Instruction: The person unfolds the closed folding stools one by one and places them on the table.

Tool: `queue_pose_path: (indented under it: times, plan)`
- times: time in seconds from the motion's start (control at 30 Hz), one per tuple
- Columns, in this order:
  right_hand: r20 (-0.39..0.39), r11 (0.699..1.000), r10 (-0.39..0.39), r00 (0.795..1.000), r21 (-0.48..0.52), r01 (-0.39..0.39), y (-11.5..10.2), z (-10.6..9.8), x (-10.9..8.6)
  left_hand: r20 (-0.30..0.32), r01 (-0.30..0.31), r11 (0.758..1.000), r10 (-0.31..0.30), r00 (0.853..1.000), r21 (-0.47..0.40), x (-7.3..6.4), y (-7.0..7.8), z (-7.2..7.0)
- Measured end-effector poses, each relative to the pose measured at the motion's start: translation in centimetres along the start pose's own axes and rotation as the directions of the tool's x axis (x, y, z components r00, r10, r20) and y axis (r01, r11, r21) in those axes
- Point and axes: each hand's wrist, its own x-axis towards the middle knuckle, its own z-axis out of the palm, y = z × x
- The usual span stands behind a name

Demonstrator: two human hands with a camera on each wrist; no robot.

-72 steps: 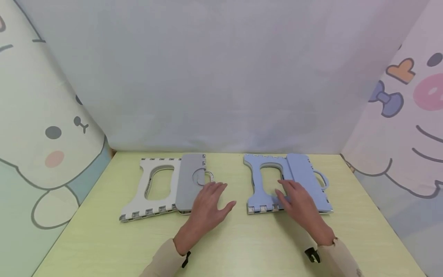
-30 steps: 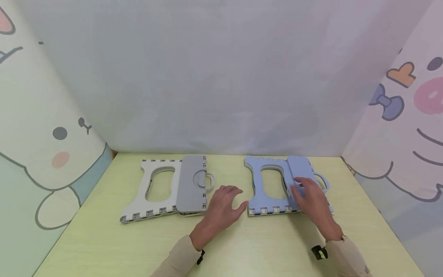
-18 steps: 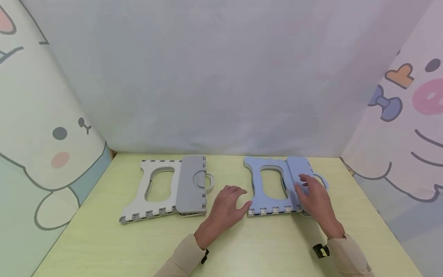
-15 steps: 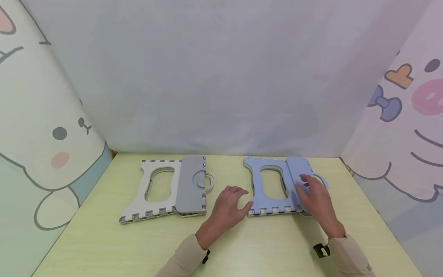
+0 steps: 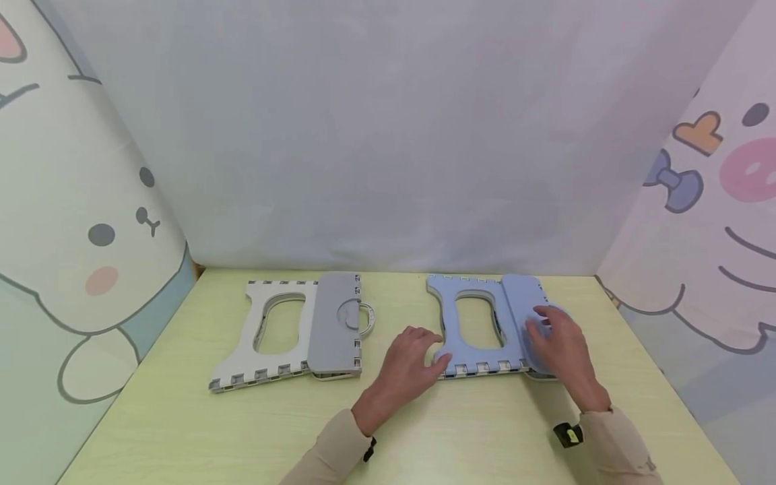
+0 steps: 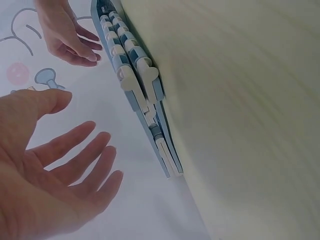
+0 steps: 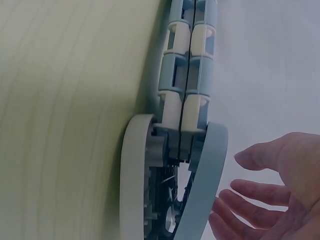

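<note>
A light-blue folding step stool (image 5: 469, 351) lies folded flat on the table, right of centre in the head view. My left hand (image 5: 407, 364) is at its near-left corner, fingers spread and holding nothing. In the left wrist view there is a gap between that hand (image 6: 65, 170) and the stool's hinged edge (image 6: 132, 65). Above the stool's seat panel is my right hand (image 5: 565, 347), fingers loosely bent; it covers part of the carry handle. The right wrist view shows the same hand (image 7: 275, 195) beside the blue panel (image 7: 212, 175); whether the fingertips touch it is hidden.
A grey and white folding step stool (image 5: 333, 337) also lies folded flat on the left, its ring handle (image 5: 370, 320) pointing right. The pale yellow-green table (image 5: 200, 431) ends at a plain back curtain (image 5: 388, 168). Cartoon-printed curtains (image 5: 67, 269) hang at both sides.
My left hand has moved rightward from beside the grey stool to the blue stool's corner. The right hand has shifted rightward over the seat panel towards the handle. Both stools stay put.
</note>
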Motion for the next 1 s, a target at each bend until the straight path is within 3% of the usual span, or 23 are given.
queue_pose_path:
  times: [0.27, 1.0]
  plan:
    - [0.019, 0.998, 0.063, 0.998, -0.028, -0.062, 0.6, -0.4, 0.2, -0.008, -0.025, 1.0, 0.025, 1.0, 0.003, 0.4, 0.5, 0.7]
    - [0.018, 0.992, 0.113, 0.993, -0.051, -0.112, 3.0, -0.4, 0.4, 0.023, -0.046, 0.999, 0.047, 0.999, -0.024, 1.4, 1.2, 1.9]
